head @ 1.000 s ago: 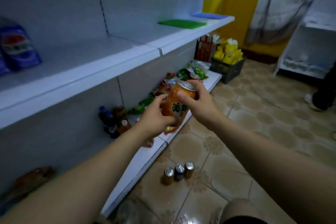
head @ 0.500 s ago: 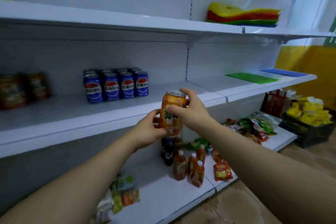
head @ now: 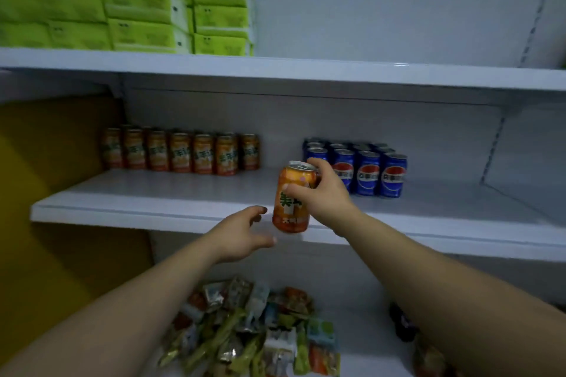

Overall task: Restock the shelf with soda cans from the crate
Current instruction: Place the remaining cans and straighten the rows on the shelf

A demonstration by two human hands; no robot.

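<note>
Gripping an orange can in our right hand at the front edge of the shelf, we hold our left hand open and empty just below that edge.

Eight orange cans, seven shelved and one held; four front-row blue cans.

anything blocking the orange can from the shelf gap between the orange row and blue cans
Nothing visible. The right hand holds the orange can at the shelf front; the gap between the orange row and blue cans is bare. The left hand is below, off the can.
</note>
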